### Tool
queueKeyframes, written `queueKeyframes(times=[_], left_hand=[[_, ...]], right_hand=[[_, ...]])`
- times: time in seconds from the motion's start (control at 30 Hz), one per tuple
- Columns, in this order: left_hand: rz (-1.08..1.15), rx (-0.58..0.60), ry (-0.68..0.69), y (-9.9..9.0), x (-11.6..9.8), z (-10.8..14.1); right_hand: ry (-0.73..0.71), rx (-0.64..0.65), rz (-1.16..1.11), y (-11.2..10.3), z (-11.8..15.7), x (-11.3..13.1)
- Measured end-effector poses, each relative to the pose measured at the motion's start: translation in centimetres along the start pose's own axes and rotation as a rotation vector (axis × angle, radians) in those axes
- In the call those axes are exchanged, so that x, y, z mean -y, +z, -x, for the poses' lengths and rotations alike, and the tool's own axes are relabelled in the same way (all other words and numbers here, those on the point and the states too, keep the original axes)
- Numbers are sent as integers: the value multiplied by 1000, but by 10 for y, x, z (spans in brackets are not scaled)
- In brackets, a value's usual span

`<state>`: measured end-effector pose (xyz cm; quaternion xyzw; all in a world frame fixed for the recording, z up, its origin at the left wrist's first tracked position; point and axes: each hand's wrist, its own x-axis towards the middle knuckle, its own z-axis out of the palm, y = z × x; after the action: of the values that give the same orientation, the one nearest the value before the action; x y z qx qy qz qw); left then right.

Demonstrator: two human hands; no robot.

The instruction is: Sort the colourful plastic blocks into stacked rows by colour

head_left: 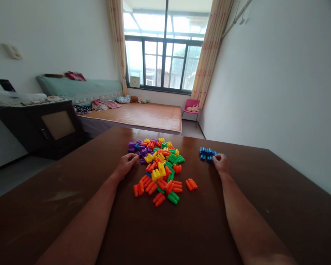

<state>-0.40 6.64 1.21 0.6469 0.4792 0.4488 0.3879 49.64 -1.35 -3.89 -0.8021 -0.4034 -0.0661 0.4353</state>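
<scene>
A mixed pile of plastic blocks lies on the brown table, with orange blocks (pixel 150 187) at the front, yellow blocks (pixel 158 172) in the middle, green blocks (pixel 173 198) at the right and purple blocks (pixel 144 152) at the back left. My left hand (pixel 126 164) is at the pile's left edge beside the purple blocks, fingers pinched; anything between them is too small to make out. Right of the pile stands a group of blue blocks (pixel 206 154). My right hand (pixel 222 163) pinches a blue block at the right end of this group.
One orange block (pixel 191 184) lies apart, right of the pile. Beyond the table (pixel 198 228) are a low bed (pixel 143 114) and a pink chair (pixel 191 105) below the window. A dark cabinet (pixel 33 125) stands at the left.
</scene>
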Motion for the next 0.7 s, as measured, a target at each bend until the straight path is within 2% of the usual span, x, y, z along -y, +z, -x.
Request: queueKeyframes(times=[0.2, 0.37, 0.53, 0.6, 0.7], left_hand=[[2, 27, 1, -1, 4, -1], [-15, 26, 21, 0, 14, -5], [-29, 80, 39, 1, 6, -2], [-58, 183, 81, -1, -3, 1], [-154, 486, 113, -3, -17, 9]], right_hand=[[-138, -5, 114, -4, 8, 15], [-388, 113, 154, 1, 12, 16], [-441, 98, 195, 9, 12, 10], [-437, 45, 187, 8, 11, 13], [-466, -1, 133, 6, 12, 25]])
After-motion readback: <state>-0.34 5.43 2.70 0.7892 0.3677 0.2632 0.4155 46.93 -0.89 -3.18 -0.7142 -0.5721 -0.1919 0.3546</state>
